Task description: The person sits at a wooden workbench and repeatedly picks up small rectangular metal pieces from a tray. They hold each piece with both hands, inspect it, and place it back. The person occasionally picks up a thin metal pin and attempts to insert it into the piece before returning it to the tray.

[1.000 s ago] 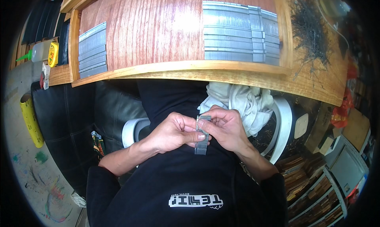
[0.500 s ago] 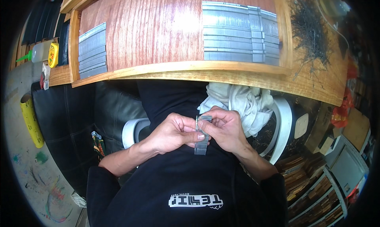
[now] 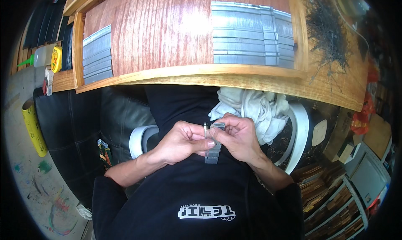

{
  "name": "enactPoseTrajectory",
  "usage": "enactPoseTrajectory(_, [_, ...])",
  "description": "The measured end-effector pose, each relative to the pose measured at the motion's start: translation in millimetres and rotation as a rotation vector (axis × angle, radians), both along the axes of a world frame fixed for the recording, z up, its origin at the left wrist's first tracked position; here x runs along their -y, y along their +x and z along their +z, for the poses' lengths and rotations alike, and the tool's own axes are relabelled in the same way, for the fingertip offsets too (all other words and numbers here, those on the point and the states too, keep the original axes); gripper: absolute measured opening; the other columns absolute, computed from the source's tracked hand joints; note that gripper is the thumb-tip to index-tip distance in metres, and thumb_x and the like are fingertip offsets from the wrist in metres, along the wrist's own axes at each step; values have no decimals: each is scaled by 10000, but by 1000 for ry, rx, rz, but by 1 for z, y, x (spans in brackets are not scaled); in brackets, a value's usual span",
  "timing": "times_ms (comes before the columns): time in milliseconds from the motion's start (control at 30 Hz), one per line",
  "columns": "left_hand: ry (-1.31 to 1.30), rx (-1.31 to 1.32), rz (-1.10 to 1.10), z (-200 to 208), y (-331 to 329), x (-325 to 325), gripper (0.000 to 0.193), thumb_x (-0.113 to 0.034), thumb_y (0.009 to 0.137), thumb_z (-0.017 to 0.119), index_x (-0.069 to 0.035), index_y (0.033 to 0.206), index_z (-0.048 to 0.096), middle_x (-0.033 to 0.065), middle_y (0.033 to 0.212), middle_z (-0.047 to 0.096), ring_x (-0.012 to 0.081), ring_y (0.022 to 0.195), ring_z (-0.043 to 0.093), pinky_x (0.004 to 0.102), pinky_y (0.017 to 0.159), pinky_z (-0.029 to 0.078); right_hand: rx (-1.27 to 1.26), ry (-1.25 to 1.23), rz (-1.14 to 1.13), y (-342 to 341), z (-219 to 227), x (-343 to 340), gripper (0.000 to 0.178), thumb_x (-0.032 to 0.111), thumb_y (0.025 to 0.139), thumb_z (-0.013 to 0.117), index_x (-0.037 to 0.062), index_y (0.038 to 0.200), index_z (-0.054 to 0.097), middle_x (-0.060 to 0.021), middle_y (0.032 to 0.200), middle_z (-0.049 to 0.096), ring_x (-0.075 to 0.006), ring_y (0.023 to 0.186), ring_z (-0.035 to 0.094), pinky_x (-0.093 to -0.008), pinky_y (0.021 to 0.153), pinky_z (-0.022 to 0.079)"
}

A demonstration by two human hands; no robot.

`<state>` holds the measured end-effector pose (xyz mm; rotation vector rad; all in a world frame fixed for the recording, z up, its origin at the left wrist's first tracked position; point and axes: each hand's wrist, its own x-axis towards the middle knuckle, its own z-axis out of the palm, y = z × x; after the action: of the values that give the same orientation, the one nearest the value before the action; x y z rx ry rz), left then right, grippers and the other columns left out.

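Observation:
In front of my black shirt, my two hands pinch a small bundle of thin grey metal strips [image 3: 212, 153]. My left hand [image 3: 184, 140] is closed, its thumb laid along the bundle's side and a narrow strip edge standing up by its fingertips. The fingers of my right hand [image 3: 239, 136] close round the bundle's upper end, where the strips fan slightly. Below the thumbs the lower part of the bundle hangs out. How the fingers grip behind it is hidden.
Beyond my lap, a wooden tray [image 3: 188, 73] holds grey metal strips in a left stack [image 3: 97, 55] and a larger right group [image 3: 240, 34]. A heap of dark wiry pieces [image 3: 327, 34] lies to its right. A white cloth [image 3: 255, 110] rests by a chair arm [image 3: 296, 135].
The narrow strip edge by my left fingertips has shifted slightly left, widening its gap from the strips in my right hand. Both hands stay in nearly the same place.

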<state>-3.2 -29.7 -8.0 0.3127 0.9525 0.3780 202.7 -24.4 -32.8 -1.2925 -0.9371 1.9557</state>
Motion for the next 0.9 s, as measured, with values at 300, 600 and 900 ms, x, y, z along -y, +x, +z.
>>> enactPoseTrajectory(300, [111,-175,-9,13,-11,-14,133,13,984,678,28,1106,731,138,989,777,199,883,767,302,772,639,-69,32,-36,3,5,2,79,25,936,750,-37,985,752,27,849,616,0,676,508,-187,577,397])
enactPoseTrajectory(600, [1154,-308,-393,126,88,-164,169,-90,943,753,50,1037,759,172,901,781,150,782,757,285,683,614,33,118,-40,7,10,-1,110,43,931,761,-8,1028,768,8,828,653,-31,690,534,-231,595,439])
enactPoseTrajectory(900, [598,-151,-127,75,4,-84,143,-27,981,693,54,1091,734,149,973,773,180,879,756,285,792,614,-9,33,22,13,5,0,122,49,938,752,-28,1032,763,31,830,601,-17,673,511,-206,582,408])
